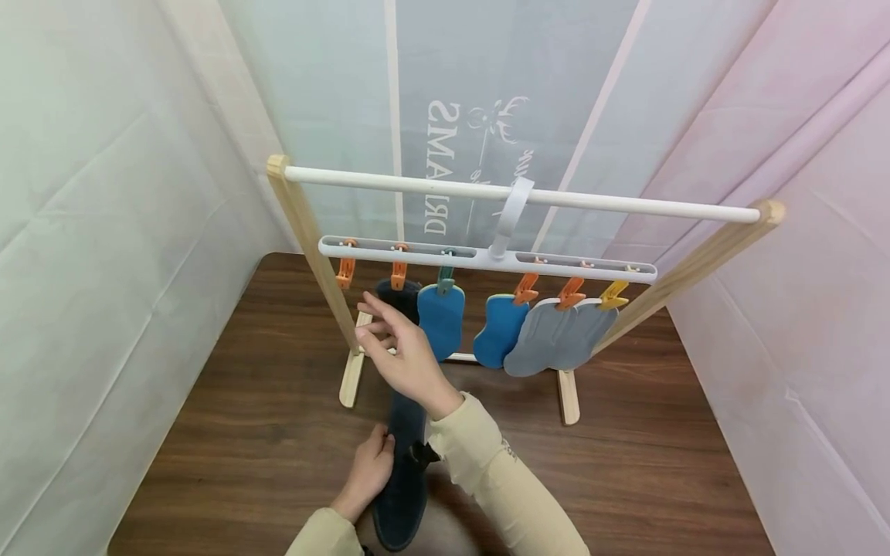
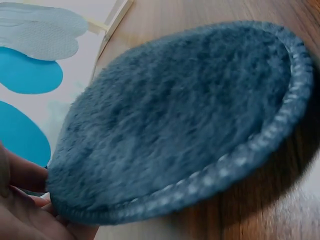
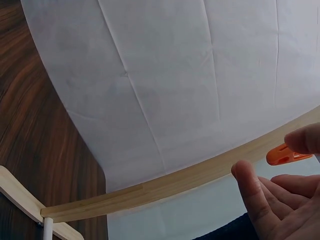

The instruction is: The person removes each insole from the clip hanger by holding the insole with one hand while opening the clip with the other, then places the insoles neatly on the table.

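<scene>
Fingers of the left hand (image 1: 368, 469) are pinched on the edge of a dark fuzzy insole (image 1: 399, 513), which is down low in front of the wooden rack (image 1: 695, 259). Right hand's (image 1: 409, 361) are spread apart near the hanger's (image 1: 497, 259) end orange clip (image 1: 345, 273), can't tell if they're touching it tbh.

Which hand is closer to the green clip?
Right. The right hand is below and left of the green clip; the left hand is lower and farther away, holding a dark insole.
</scene>
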`<state>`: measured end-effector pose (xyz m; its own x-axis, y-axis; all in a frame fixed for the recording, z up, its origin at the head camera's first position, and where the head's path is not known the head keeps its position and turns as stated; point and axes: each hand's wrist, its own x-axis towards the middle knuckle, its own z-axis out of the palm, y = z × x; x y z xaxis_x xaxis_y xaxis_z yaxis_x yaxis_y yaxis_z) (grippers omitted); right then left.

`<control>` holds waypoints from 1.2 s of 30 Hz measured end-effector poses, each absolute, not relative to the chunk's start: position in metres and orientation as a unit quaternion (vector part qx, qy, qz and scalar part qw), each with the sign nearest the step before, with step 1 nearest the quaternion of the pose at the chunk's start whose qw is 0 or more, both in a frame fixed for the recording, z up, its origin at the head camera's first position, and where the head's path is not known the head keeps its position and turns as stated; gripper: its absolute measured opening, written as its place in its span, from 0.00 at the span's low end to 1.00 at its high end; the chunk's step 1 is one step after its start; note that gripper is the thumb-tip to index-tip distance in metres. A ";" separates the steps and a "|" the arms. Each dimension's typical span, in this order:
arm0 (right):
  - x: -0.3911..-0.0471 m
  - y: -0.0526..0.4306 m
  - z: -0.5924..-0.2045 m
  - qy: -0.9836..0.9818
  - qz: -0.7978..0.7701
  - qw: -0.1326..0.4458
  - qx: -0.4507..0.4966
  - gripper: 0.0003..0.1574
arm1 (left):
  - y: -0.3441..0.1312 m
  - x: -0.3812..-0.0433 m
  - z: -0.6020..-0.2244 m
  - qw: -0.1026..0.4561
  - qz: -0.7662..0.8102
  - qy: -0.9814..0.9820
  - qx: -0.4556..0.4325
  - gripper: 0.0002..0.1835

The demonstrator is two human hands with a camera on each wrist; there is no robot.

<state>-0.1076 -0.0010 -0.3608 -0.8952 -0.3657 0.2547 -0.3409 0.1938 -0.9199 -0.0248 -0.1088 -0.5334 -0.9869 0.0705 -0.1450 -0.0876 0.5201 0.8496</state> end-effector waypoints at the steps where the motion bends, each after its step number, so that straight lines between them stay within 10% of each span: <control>1: -0.107 0.000 -0.361 0.772 -0.594 0.010 -0.228 0.33 | -0.108 -0.025 -0.534 0.083 0.491 0.867 -0.004 0.05; 36: -0.107 0.021 -0.362 0.739 -0.654 -0.032 -0.161 0.24 | -0.092 -0.030 -0.548 0.050 0.289 0.955 0.042 0.24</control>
